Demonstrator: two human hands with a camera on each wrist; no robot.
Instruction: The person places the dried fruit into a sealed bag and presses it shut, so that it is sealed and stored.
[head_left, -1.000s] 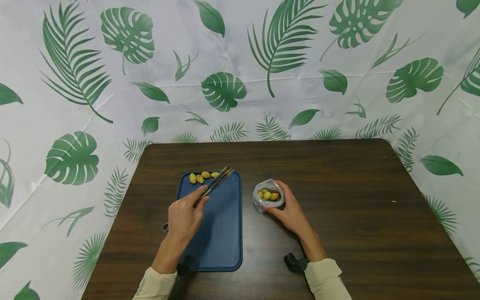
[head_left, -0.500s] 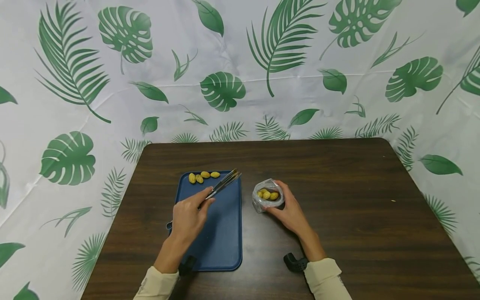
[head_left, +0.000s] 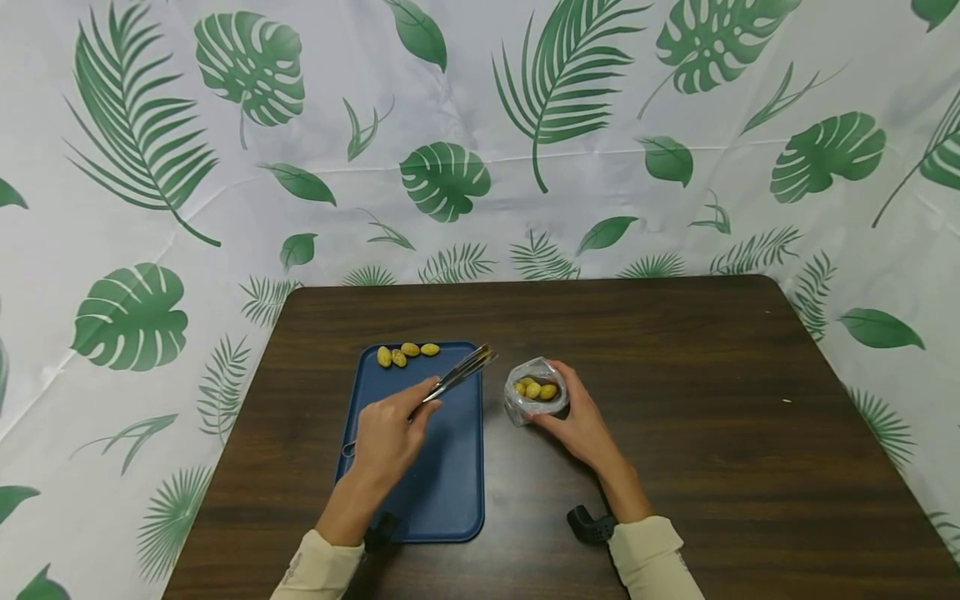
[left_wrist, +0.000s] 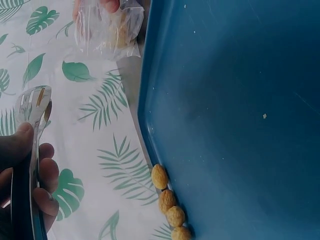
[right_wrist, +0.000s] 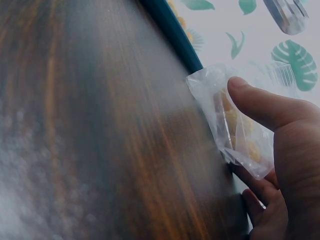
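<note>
head view: over a blue rectangular tray, slotted metal tongs are gripped by the left hand; right of it, a clear plastic bag of yellow oval pieces is held by the right hand.

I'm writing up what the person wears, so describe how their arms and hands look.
The left sleeve and right sleeve are pale cream, with broad cuffs. The left hand and right hand are bare, with no gloves. Each forearm bears a black device near the cuff: the right device shows a curved, hooked outline, while the left device is partly hidden.
</note>
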